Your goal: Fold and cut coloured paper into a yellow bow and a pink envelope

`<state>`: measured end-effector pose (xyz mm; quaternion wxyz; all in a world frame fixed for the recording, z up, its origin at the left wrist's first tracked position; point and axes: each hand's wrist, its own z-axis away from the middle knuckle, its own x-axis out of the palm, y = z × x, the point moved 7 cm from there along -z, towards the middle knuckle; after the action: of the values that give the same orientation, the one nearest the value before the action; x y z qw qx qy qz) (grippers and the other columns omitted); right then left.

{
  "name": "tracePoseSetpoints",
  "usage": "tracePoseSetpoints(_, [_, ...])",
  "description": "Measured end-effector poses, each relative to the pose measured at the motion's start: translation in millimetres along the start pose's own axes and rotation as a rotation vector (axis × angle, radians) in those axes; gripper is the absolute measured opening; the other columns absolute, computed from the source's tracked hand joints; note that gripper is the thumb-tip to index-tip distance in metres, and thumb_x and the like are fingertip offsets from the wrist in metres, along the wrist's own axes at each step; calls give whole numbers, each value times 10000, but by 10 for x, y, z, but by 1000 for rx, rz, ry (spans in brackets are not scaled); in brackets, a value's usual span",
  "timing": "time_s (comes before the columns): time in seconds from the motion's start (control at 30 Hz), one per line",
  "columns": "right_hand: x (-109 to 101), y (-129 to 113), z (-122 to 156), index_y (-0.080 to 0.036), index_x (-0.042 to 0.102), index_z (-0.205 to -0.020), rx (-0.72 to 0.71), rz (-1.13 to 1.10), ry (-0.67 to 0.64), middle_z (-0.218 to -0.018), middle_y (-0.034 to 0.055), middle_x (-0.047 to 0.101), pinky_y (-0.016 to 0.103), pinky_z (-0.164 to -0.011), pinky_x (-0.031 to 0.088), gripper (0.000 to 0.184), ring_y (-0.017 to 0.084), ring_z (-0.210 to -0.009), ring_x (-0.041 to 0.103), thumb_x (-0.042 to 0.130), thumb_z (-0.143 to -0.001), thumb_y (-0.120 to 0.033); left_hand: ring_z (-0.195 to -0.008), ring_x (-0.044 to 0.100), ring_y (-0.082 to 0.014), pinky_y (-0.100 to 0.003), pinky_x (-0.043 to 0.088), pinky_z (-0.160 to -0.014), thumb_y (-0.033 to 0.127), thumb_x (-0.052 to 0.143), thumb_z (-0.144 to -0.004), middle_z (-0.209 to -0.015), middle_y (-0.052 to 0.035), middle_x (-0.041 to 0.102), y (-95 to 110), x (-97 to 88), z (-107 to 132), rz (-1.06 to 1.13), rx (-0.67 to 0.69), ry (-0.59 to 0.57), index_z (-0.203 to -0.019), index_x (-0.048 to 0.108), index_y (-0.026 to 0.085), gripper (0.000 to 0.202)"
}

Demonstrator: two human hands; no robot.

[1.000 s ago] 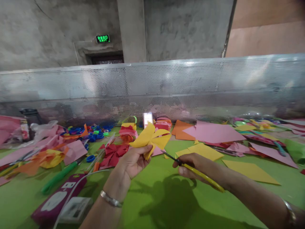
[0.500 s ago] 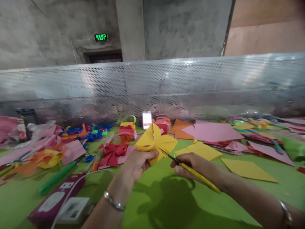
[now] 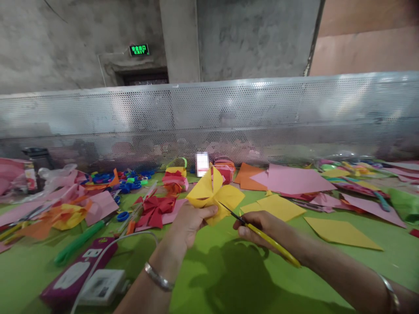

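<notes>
My left hand (image 3: pixel 193 220) pinches a yellow paper pinwheel (image 3: pixel 231 196) with several folded petals, held above the table. In my right hand (image 3: pixel 258 226) is a tool with a long yellow handle (image 3: pixel 278 244) and thin dark tips, which looks like tweezers or slim scissors. Its tips reach the middle of the pinwheel, beside my left thumb. Whether they touch the paper, I cannot tell. To the left of the pinwheel lies a red folded paper pinwheel (image 3: pixel 157 211). Yellow paper sheets (image 3: pixel 278 207) lie just beyond my right hand.
A purple power strip (image 3: pixel 73 274) with a white charger (image 3: pixel 101 288) and cable sits at the lower left, beside a green-handled tool (image 3: pixel 78 244). Pink sheets (image 3: pixel 294 179) lie at the back right. Blue rings (image 3: pixel 131 187) and paper scraps cover the back left. A perforated metal barrier (image 3: pixel 209 117) stands behind.
Almost nothing differs. Both hands, the pinwheel and the yellow-handled tool have shifted only very slightly, and the tips stay at the pinwheel's middle.
</notes>
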<state>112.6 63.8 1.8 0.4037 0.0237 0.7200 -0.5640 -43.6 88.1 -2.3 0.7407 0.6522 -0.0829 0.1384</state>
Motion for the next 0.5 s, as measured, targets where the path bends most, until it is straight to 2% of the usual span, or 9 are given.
tracePoseSetpoints(0.17, [41,52,-1,-141,586,-874,19,-85,-21,-635,-23,451,206,-454,357,394,88,-514,398,512,-798,-520,-780,681,-221,-331,560,-696,34,805,-472,-891,-77,726,-7,-8,-21,7,16,0,-868,697,150,426])
tracePoseSetpoints(0.5, [34,22,-6,-153,560,-820,6,-21,-5,-634,-16,434,222,-463,324,402,106,-539,388,473,-802,-545,-782,684,-211,-310,564,-678,22,780,-508,-913,-71,728,14,-44,-33,12,55,33,-891,698,166,417])
